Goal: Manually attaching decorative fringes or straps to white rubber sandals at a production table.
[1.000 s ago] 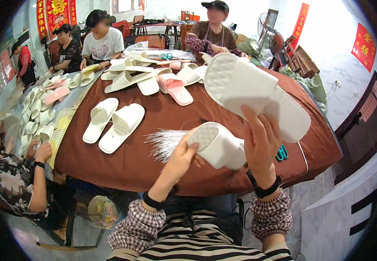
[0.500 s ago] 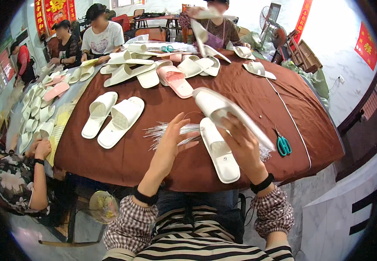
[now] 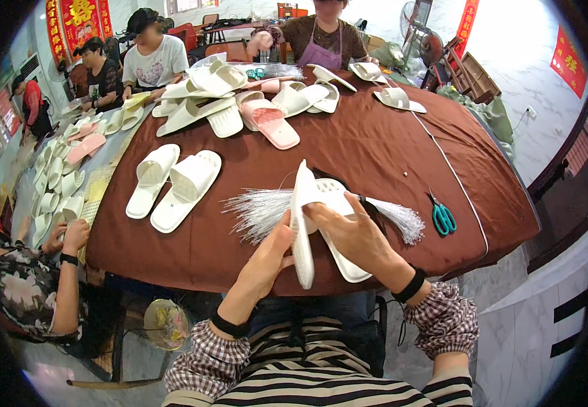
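Two white slippers are in my hands near the table's front edge. One white slipper (image 3: 303,224) stands on its edge, sole toward the left, with my left hand (image 3: 267,261) gripping its lower part. My right hand (image 3: 356,236) presses from the right onto it and covers the second white slipper (image 3: 340,254), which lies flat behind it. Under both lies a bundle of thin silvery-white plastic strands (image 3: 260,209) spread across the brown tablecloth (image 3: 368,149).
A pair of white slippers (image 3: 172,182) lies at the left. Teal scissors (image 3: 443,218) rest at the right. More white and pink slippers (image 3: 267,119) pile at the far side. Other people sit around the table; one person's arm (image 3: 63,271) is at my left.
The slippers came down from in front of my face to the table edge. One now stands on edge between my hands, the other lies flat behind it.
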A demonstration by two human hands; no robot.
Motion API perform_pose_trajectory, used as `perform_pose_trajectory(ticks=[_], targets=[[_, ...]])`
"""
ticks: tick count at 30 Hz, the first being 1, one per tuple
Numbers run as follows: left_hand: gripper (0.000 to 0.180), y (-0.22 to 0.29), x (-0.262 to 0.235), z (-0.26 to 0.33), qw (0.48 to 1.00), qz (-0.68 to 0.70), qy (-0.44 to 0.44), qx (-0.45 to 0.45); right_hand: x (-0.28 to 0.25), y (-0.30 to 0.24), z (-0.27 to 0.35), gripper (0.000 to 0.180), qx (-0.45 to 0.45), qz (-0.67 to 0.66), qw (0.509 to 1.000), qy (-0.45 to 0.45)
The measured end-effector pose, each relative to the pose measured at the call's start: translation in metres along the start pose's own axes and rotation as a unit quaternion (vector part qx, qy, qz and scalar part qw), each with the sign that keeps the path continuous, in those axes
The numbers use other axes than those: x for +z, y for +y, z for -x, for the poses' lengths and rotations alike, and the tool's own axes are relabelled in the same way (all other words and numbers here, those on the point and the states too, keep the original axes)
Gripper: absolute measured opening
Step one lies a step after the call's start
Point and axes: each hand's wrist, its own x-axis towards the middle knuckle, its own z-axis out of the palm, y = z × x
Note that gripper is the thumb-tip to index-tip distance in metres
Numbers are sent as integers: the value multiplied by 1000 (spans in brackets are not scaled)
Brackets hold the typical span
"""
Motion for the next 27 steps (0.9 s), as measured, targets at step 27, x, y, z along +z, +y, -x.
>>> perform_pose_trajectory(ticks=[27], targets=[[76, -32, -17, 1, 974, -159, 146, 68, -19, -69, 57, 49, 354, -389, 851, -3]])
